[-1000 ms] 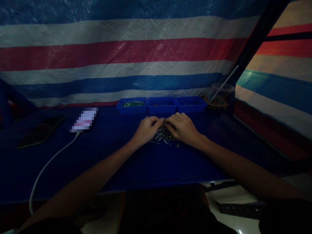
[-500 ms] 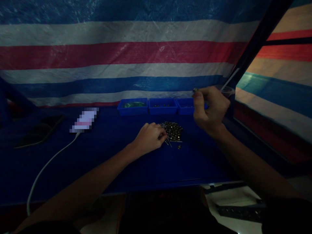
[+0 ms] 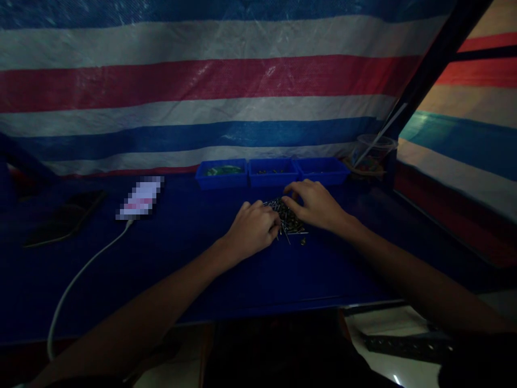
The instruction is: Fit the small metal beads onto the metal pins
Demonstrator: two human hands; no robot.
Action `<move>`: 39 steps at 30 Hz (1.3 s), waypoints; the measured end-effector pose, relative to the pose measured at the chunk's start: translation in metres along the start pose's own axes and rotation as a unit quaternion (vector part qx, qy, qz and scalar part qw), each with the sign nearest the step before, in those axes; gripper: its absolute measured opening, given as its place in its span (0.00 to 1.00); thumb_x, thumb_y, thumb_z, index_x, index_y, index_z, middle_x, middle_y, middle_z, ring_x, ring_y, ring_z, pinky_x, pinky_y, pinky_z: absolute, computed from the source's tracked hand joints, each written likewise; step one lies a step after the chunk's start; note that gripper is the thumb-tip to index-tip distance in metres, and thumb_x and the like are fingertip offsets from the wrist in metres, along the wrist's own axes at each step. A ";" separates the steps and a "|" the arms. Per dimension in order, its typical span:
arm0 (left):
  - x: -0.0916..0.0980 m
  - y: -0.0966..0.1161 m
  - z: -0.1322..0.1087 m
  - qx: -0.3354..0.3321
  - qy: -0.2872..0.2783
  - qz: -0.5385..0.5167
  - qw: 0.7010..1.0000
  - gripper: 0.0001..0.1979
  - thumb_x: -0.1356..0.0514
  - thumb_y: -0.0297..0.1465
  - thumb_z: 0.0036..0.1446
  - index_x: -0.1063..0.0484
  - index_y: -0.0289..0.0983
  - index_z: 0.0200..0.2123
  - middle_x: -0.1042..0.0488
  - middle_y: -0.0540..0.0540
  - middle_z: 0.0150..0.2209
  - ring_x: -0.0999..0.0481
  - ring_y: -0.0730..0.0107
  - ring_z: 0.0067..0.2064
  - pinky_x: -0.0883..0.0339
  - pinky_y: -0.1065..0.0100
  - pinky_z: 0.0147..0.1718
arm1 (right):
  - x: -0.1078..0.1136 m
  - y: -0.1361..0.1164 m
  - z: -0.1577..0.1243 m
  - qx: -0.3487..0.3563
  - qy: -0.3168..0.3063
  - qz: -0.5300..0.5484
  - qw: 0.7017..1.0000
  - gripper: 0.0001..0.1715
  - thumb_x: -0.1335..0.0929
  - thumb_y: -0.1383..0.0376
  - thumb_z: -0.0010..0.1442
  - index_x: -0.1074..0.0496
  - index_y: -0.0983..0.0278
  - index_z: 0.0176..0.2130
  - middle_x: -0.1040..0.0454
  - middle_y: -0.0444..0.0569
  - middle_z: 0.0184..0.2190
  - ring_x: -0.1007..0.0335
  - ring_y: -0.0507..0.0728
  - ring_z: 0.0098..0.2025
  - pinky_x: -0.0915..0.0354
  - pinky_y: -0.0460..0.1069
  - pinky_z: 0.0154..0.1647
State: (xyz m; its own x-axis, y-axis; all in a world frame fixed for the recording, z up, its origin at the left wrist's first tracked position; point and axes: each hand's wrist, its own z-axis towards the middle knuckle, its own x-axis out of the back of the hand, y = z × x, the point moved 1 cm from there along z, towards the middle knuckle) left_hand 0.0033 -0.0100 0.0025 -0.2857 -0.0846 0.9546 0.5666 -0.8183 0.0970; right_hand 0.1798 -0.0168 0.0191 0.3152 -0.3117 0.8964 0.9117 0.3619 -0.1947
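A pile of small metal parts (image 3: 288, 216) lies on the blue table (image 3: 258, 285); some are thin and silvery like pins, others short and brass-coloured. At its left edge rests my left hand (image 3: 255, 229), fingers curled and closed, and whatever they hold is hidden. My right hand (image 3: 315, 205) is over the right side of the pile, its thumb and fingers apart, with nothing visible between them. One loose brass-coloured piece (image 3: 303, 242) sits just in front of the pile.
Behind the pile stand three blue bins: a left bin (image 3: 222, 182) with green contents, a middle bin (image 3: 274, 179) with small parts, and a right bin (image 3: 323, 178). A clear tub (image 3: 377, 143) is at the back right. A lit phone (image 3: 141, 198) with a white cable (image 3: 76, 283) lies left, near a dark flat device (image 3: 67, 218).
My right hand has come down and left from its raised position to the pile; the small metal piece in its fingertips no longer shows. My left hand stays at the pile's left edge.
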 end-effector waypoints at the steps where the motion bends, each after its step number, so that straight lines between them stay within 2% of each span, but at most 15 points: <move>1: 0.001 0.000 0.001 0.005 0.005 -0.003 1.000 0.06 0.43 0.30 0.55 0.26 0.38 0.32 0.23 0.47 0.33 0.31 0.63 0.37 0.43 0.63 0.35 | -0.002 0.000 -0.003 0.003 -0.001 0.021 1.000 0.14 0.38 0.58 0.62 0.29 0.64 0.40 0.25 0.48 0.32 0.33 0.57 0.37 0.45 0.51 0.38; 4: 0.004 -0.005 0.005 0.053 0.035 -0.041 0.997 0.07 0.44 0.30 0.54 0.26 0.37 0.32 0.23 0.47 0.31 0.30 0.63 0.36 0.41 0.63 0.36 | -0.004 -0.004 -0.008 0.028 0.009 0.057 0.998 0.14 0.38 0.58 0.62 0.29 0.64 0.39 0.25 0.47 0.32 0.34 0.56 0.36 0.46 0.50 0.37; 6: 0.006 -0.012 0.008 0.101 0.059 -0.097 0.988 0.08 0.44 0.31 0.54 0.25 0.36 0.32 0.23 0.47 0.31 0.29 0.65 0.35 0.39 0.64 0.36 | -0.004 -0.010 -0.009 0.063 0.019 0.037 0.997 0.15 0.39 0.58 0.62 0.30 0.65 0.38 0.26 0.48 0.32 0.35 0.56 0.36 0.48 0.51 0.38; 10: 0.006 -0.026 0.010 0.176 0.073 -0.260 0.947 0.07 0.43 0.29 0.52 0.25 0.35 0.30 0.24 0.48 0.27 0.28 0.70 0.29 0.36 0.69 0.30 | -0.007 -0.023 -0.012 0.118 0.033 -0.047 0.991 0.13 0.39 0.61 0.63 0.30 0.65 0.37 0.26 0.50 0.32 0.36 0.57 0.37 0.50 0.52 0.38; 14: 0.000 -0.032 0.009 0.200 0.071 -0.379 0.901 0.07 0.43 0.31 0.53 0.27 0.34 0.29 0.25 0.48 0.27 0.28 0.71 0.28 0.36 0.70 0.28 | -0.013 -0.030 -0.014 0.111 0.057 -0.098 0.987 0.14 0.42 0.65 0.65 0.30 0.66 0.35 0.26 0.50 0.29 0.36 0.57 0.34 0.51 0.52 0.36; 18: -0.006 -0.030 0.007 0.205 0.082 -0.438 0.871 0.12 0.43 0.37 0.55 0.29 0.34 0.30 0.26 0.48 0.27 0.28 0.71 0.29 0.36 0.71 0.28 | -0.015 -0.026 -0.010 0.066 0.070 -0.076 0.992 0.15 0.42 0.64 0.66 0.31 0.66 0.34 0.27 0.50 0.28 0.35 0.55 0.32 0.50 0.51 0.36; 20: -0.007 -0.028 0.007 0.199 0.090 -0.437 0.873 0.13 0.45 0.39 0.57 0.29 0.35 0.31 0.28 0.50 0.26 0.30 0.72 0.29 0.37 0.71 0.28 | -0.016 -0.020 -0.008 0.032 0.068 -0.050 0.996 0.16 0.43 0.63 0.66 0.32 0.65 0.32 0.27 0.49 0.26 0.35 0.55 0.30 0.49 0.51 0.35; 23: -0.007 -0.025 0.006 0.177 0.081 -0.397 0.897 0.12 0.47 0.38 0.60 0.30 0.35 0.33 0.29 0.51 0.26 0.31 0.73 0.28 0.38 0.71 0.27 | -0.013 -0.007 -0.006 -0.018 0.090 0.007 0.996 0.17 0.44 0.63 0.66 0.35 0.64 0.29 0.30 0.48 0.23 0.36 0.54 0.27 0.47 0.50 0.32; 25: -0.007 -0.025 0.006 0.158 0.077 -0.344 0.922 0.11 0.47 0.36 0.61 0.30 0.36 0.34 0.28 0.50 0.28 0.31 0.72 0.30 0.38 0.71 0.29 | -0.005 0.003 -0.004 -0.041 0.158 0.054 0.985 0.15 0.45 0.63 0.66 0.37 0.63 0.30 0.31 0.46 0.23 0.36 0.53 0.25 0.46 0.50 0.30; 27: -0.007 -0.025 0.006 0.137 0.081 -0.289 0.944 0.09 0.47 0.34 0.61 0.30 0.37 0.34 0.28 0.50 0.29 0.30 0.71 0.32 0.38 0.69 0.31 | 0.010 0.013 0.001 -0.050 0.256 0.078 0.962 0.13 0.45 0.62 0.66 0.38 0.62 0.34 0.31 0.46 0.24 0.36 0.53 0.25 0.44 0.49 0.29; 29: -0.008 -0.024 0.007 0.116 0.084 -0.250 0.958 0.08 0.47 0.33 0.61 0.30 0.37 0.34 0.27 0.50 0.29 0.30 0.70 0.33 0.38 0.68 0.33 | 0.028 0.020 0.013 -0.051 0.335 0.061 0.939 0.13 0.46 0.60 0.66 0.38 0.61 0.37 0.30 0.47 0.27 0.34 0.55 0.28 0.42 0.50 0.30; 30: -0.009 -0.024 0.007 0.102 0.085 -0.235 0.963 0.08 0.47 0.32 0.61 0.30 0.37 0.33 0.27 0.50 0.29 0.30 0.70 0.34 0.38 0.68 0.34 | 0.036 0.022 0.021 -0.051 0.353 0.042 0.933 0.13 0.46 0.60 0.66 0.37 0.61 0.38 0.29 0.48 0.28 0.33 0.55 0.30 0.41 0.51 0.31; 32: -0.010 -0.021 0.009 0.067 0.080 -0.195 0.975 0.08 0.47 0.31 0.62 0.30 0.37 0.34 0.27 0.49 0.30 0.31 0.69 0.35 0.38 0.67 0.36 | 0.047 0.023 0.040 -0.052 0.328 -0.003 0.943 0.14 0.45 0.59 0.66 0.36 0.63 0.40 0.28 0.50 0.30 0.32 0.56 0.32 0.41 0.51 0.34; 35: -0.009 -0.014 0.012 0.017 0.058 -0.102 0.993 0.08 0.48 0.32 0.63 0.29 0.37 0.38 0.26 0.47 0.34 0.31 0.66 0.39 0.40 0.64 0.38 | 0.043 0.022 0.058 -0.047 0.185 -0.062 0.980 0.16 0.41 0.58 0.64 0.32 0.65 0.41 0.26 0.52 0.31 0.31 0.58 0.33 0.43 0.52 0.35; 39: -0.003 -0.005 0.015 0.007 0.027 -0.017 0.999 0.10 0.49 0.31 0.64 0.29 0.37 0.43 0.26 0.45 0.37 0.31 0.63 0.41 0.42 0.63 0.38 | 0.016 0.024 0.036 -0.025 0.066 -0.051 0.996 0.16 0.42 0.60 0.65 0.31 0.65 0.39 0.24 0.53 0.33 0.30 0.57 0.33 0.44 0.51 0.36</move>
State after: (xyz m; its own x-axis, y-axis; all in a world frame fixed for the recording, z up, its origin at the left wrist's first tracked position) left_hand 0.0128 0.0030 0.0036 -0.3458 -0.0879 0.9342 0.5659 -0.8137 0.1328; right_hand 0.1968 0.0188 0.0430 0.2498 -0.4580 0.8531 0.9516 0.2790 -0.1289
